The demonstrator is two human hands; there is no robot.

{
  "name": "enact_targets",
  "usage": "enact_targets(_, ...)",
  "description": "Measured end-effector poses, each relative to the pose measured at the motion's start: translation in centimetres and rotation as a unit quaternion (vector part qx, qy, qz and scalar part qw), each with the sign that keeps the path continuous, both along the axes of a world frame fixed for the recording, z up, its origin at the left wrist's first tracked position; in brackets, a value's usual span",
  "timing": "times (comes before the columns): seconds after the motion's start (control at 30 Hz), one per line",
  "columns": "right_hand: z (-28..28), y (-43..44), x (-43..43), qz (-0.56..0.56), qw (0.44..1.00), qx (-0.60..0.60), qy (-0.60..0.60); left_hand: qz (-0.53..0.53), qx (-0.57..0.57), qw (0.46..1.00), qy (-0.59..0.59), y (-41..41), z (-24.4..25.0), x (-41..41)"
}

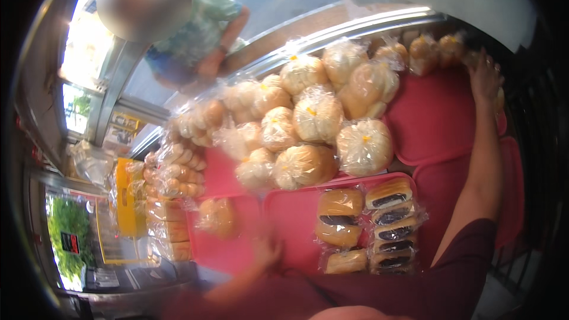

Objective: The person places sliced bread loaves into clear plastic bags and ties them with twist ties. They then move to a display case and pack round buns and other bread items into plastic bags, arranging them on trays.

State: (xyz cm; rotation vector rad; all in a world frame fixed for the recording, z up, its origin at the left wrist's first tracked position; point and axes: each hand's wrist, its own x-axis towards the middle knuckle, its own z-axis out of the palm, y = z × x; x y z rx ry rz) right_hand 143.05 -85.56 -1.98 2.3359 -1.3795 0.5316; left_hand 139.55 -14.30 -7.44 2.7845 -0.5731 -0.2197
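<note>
My right hand (485, 78) reaches to the far right corner of the display, over plastic-bagged bread at the end of the back row. Its fingers hide most of what lies beneath, so a grip cannot be made out. Blurred by motion, my left hand (268, 249) is low over the front red tray (291, 218). The closest item on its left is a single bagged bun (218, 217). To its right lie wrapped split buns with a dark filling (340, 218) and a column of similar dark-filled buns (393, 231).
Large bagged round loaves (318, 113) crowd the middle. Bagged rolls (182, 171) and loaf bread (169, 231) stand at left, beside a yellow container (126, 198). Another red tray (433, 115) lies at right. Beyond the window's metal rail (355, 26) stands a person (200, 35).
</note>
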Motion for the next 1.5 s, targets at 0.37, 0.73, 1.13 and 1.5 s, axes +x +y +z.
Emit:
enact_targets(0.37,-2.1,4.6,2.1,0.222,0.970,0.093,-0.023,-0.043,0.046,0.995,-0.074,0.4,-0.1,0.2)
enact_targets(0.73,7.2,21.1,4.8,0.431,0.850,0.204,-0.225,-0.039,0.009,0.997,-0.072,0.1,1.3,0.2)
enact_targets(1.13,16.7,38.2,3.9,0.601,0.718,0.173,-0.306,-0.008,-0.041,0.997,-0.068,1.9,0.2,0.3)
enact_targets(1.5,16.0,78.5,2.2,0.755,0.480,0.362,-0.261,-0.134,-0.301,0.934,0.137,12.4,4.1,-1.1)
